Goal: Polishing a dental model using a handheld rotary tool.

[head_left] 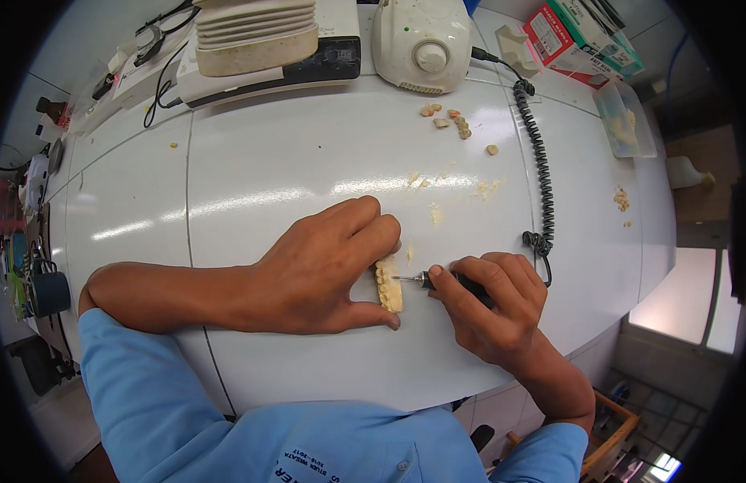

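Observation:
A cream-coloured dental model (388, 288) with a row of teeth lies on the white table. My left hand (332, 262) grips it, with the fingers at its far end and the thumb at its near end. In my right hand (498, 306) is a black dental handpiece (472, 288), held like a pen. Its thin metal bur (408, 278) points left, and the tip is at the model's right side; whether it touches the surface is too small to tell. The coiled black cord (537, 153) runs from behind my right hand to the far side.
A white control unit with a knob (430, 56) stands at the back, right of a white and black device (324, 64) carrying a ribbed stack (257, 36). Small tooth pieces (463, 127) and pale shavings (485, 190) lie beyond my hands. A clear plastic tub (626, 121) sits at the right.

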{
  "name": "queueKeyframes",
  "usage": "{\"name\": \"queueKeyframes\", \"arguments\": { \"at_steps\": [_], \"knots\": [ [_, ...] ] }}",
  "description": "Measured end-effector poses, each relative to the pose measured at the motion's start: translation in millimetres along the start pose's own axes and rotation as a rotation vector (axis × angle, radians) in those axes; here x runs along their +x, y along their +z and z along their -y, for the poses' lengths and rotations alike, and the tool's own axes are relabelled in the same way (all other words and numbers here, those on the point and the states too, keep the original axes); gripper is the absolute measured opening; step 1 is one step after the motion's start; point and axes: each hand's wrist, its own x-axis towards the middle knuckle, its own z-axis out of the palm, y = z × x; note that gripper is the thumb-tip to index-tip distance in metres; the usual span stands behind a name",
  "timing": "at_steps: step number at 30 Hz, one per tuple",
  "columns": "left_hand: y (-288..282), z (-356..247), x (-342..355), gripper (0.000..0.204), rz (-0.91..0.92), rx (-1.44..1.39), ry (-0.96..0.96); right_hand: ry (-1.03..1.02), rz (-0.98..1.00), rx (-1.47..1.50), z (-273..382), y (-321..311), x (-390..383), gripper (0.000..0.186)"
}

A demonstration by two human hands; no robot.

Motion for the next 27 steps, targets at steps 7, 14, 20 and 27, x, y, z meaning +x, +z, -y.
{"name": "queueKeyframes", "arguments": {
  "at_steps": [7, 14, 20, 27],
  "knots": [
    [-1.4, -0.3, -0.3, 0.081, 0.012, -0.004, 0.001, 0.0, 0.004, -0.006, -0.8, -1.3, -0.8, 0.038],
    [-1.3, 2.0, -0.2, 0.081, 0.006, -0.017, 0.021, -0.004, 0.006, -0.01, -1.9, -1.9, -0.4, 0.038],
    [-2.8, 1.8, 0.7, 0.08, 0.018, -0.047, 0.013, 0.005, -0.002, -0.007, -2.1, -1.6, -0.5, 0.039],
    [-0.9, 1.7, 0.6, 0.079, 0.004, -0.061, 0.007, 0.002, 0.007, -0.002, -0.4, -1.4, -0.9, 0.039]
  ]
}}
